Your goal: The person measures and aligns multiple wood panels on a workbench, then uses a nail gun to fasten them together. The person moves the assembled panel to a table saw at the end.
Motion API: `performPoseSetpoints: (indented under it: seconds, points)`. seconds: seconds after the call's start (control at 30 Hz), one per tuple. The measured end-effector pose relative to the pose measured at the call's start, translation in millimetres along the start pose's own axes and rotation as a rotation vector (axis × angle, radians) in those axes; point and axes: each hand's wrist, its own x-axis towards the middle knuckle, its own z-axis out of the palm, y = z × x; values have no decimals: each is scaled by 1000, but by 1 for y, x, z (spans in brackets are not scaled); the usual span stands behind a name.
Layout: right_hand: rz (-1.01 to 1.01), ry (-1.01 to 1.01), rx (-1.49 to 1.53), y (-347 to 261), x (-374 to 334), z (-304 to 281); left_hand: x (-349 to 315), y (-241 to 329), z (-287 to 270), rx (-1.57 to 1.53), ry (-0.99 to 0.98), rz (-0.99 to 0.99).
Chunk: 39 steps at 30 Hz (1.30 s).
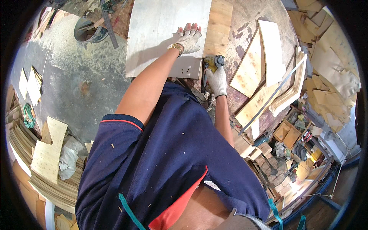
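Note:
My left hand (189, 41), in a white knit glove with bare fingertips, lies flat with fingers spread on a large white board (163, 23). Along the board's right side runs a bare plywood strip (218, 23); how the two are joined I cannot tell. My right hand (217, 81), gloved too, is closed round a yellow and black nail gun (209, 62). The tool sits at the board's near right corner, its black part along the edge. Whether its nose touches the wood is hidden. Several small dark holes show in the board near that corner.
Right of the work lie cut plywood pieces (245, 65), a white panel (271, 50) and a long metal strip (264, 109). A bucket (87, 32) with offcuts stands far left. Stacked sheets (50, 188) are near left, a fan (273, 170) and clutter near right.

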Motion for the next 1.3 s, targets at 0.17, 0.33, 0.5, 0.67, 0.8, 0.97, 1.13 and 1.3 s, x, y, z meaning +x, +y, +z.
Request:
performPoseSetpoints:
  seconds: [0.17, 0.33, 0.5, 0.67, 0.8, 0.97, 1.13, 1.3]
  points:
    - [-117, 52, 16, 16, -6, 6, 0, 2, 1, 12, 6, -1]
    - [68, -86, 95, -2, -27, -8, -1, -1, 1, 10, 20, 5]
    - [142, -88, 125, 13, -44, 3, 0, 3, -1, 18, -5, -11]
    - [63, -43, 84, 9, -51, 2, -2, 3, -3, 59, -14, -20]
    - [55, 21, 32, 12, -63, -3, -1, 2, -1, 54, 1, -7]
    - [93, -58, 121, 26, -82, -6, -2, 3, 1, 78, 6, -20]
    - [50, -18, 115, 27, -85, 9, -3, 5, 0, 113, -2, -17]
    - [34, -6, 82, 9, -83, 2, -4, 4, -4, 70, -20, -14]
